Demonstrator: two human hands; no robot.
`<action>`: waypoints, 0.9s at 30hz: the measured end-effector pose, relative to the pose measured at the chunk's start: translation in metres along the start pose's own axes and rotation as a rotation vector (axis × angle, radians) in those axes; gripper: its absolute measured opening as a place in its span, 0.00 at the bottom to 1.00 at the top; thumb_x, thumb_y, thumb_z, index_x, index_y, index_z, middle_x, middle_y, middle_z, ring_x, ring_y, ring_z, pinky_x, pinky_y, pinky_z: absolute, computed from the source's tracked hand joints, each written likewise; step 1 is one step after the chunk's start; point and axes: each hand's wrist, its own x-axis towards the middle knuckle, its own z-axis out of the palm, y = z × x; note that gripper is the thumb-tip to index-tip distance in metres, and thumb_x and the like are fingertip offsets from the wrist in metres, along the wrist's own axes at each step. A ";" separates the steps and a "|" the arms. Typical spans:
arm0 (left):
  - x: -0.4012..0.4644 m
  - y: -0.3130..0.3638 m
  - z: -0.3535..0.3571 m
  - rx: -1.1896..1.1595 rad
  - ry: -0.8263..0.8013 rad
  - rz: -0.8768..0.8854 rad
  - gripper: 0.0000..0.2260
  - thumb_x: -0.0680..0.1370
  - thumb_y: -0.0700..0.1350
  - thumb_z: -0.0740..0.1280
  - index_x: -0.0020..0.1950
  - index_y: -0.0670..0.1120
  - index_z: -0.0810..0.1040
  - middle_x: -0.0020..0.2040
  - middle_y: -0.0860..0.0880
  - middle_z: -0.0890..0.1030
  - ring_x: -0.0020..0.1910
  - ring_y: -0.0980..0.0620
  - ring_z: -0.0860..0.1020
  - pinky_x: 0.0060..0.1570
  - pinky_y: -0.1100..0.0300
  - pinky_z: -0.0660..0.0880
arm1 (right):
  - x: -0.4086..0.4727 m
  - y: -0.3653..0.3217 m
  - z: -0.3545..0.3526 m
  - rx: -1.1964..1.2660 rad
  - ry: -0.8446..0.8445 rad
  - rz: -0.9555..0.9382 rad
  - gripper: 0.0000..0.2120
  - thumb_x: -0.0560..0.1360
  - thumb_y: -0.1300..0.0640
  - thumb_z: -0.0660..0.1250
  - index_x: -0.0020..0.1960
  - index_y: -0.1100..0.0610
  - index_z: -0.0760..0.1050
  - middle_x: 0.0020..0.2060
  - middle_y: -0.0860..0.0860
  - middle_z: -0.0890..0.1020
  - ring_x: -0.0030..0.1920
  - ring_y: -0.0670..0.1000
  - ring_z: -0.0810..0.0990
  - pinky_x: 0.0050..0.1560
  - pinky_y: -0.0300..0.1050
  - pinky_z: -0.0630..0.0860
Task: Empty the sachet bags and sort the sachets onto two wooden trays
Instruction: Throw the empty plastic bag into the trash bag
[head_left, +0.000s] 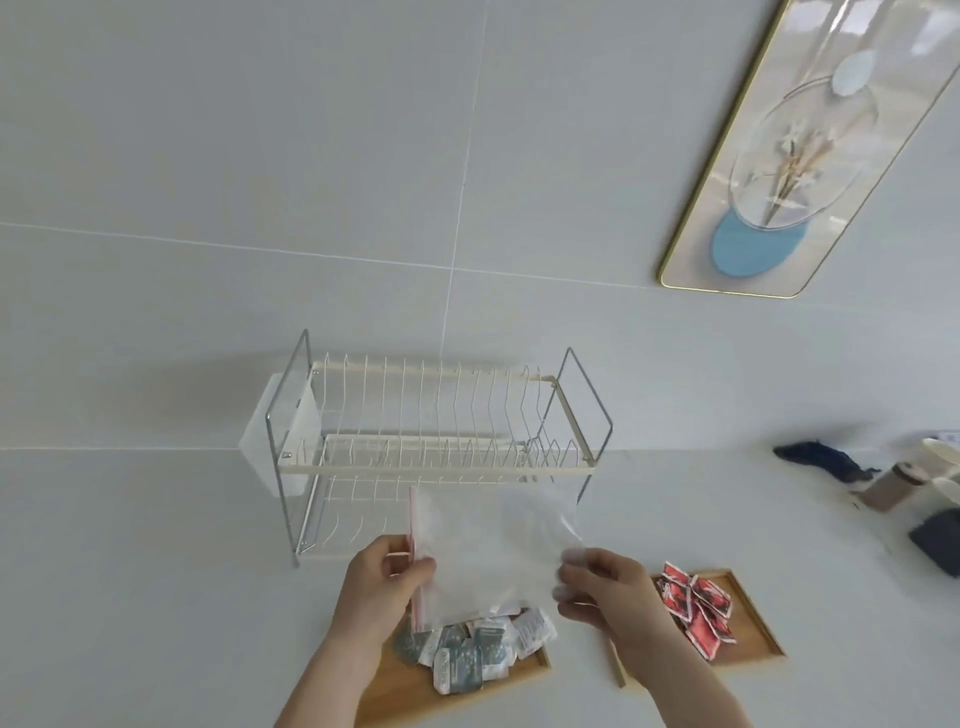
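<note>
Both hands hold a clear plastic zip bag (493, 551) with a red seal strip, raised above the table. My left hand (382, 587) pinches the seal edge; my right hand (608, 592) grips the opposite side. The bag looks empty. Below it, several grey-green and white sachets (467, 654) lie heaped on the left wooden tray (395, 696). Several red sachets (696, 608) lie on the right wooden tray (748, 618), partly behind my right forearm.
A white wire dish rack (436, 452) stands against the wall just behind the bag. At the far right of the white table sit a dark cloth (826, 460), a beige bottle (888, 486) and a dark object (937, 540). A framed picture (795, 156) hangs on the wall.
</note>
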 end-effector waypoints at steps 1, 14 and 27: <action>-0.001 0.001 0.008 -0.010 -0.003 -0.004 0.09 0.75 0.35 0.72 0.52 0.45 0.80 0.47 0.41 0.86 0.47 0.42 0.85 0.46 0.49 0.78 | 0.000 0.000 -0.007 0.010 0.006 0.000 0.09 0.75 0.70 0.71 0.55 0.68 0.79 0.37 0.58 0.82 0.36 0.56 0.83 0.39 0.47 0.84; -0.041 0.013 0.232 0.077 -0.153 0.040 0.15 0.74 0.32 0.70 0.57 0.46 0.77 0.49 0.40 0.84 0.45 0.41 0.82 0.44 0.49 0.78 | -0.007 0.005 -0.227 0.158 0.252 -0.045 0.04 0.76 0.68 0.70 0.51 0.64 0.81 0.38 0.57 0.85 0.36 0.55 0.84 0.37 0.48 0.82; -0.116 0.004 0.542 0.238 -0.438 0.144 0.12 0.74 0.32 0.71 0.53 0.44 0.75 0.48 0.40 0.83 0.39 0.43 0.78 0.40 0.51 0.75 | -0.081 0.047 -0.524 0.202 0.665 -0.057 0.05 0.77 0.61 0.72 0.52 0.59 0.82 0.43 0.57 0.86 0.41 0.55 0.85 0.42 0.48 0.84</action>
